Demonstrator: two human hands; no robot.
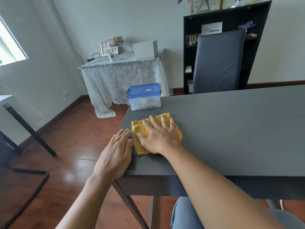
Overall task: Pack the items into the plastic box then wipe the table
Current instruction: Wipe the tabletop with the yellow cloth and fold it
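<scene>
The right hand [160, 135] presses flat, fingers spread, on the yellow cloth [140, 136] near the grey table's [231, 129] left edge. The left hand [115, 154] lies flat along that edge. The lidded plastic box [144, 96] sits at the far corner; bare tabletop stretches right.

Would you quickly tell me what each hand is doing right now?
Left hand: open, flat on the table edge.
Right hand: open, fingers straight, pressing the yellow cloth.

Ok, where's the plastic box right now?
In the head view the plastic box, blue lid on, stands at the table's far left corner, just beyond the yellow cloth under the right hand.
</scene>
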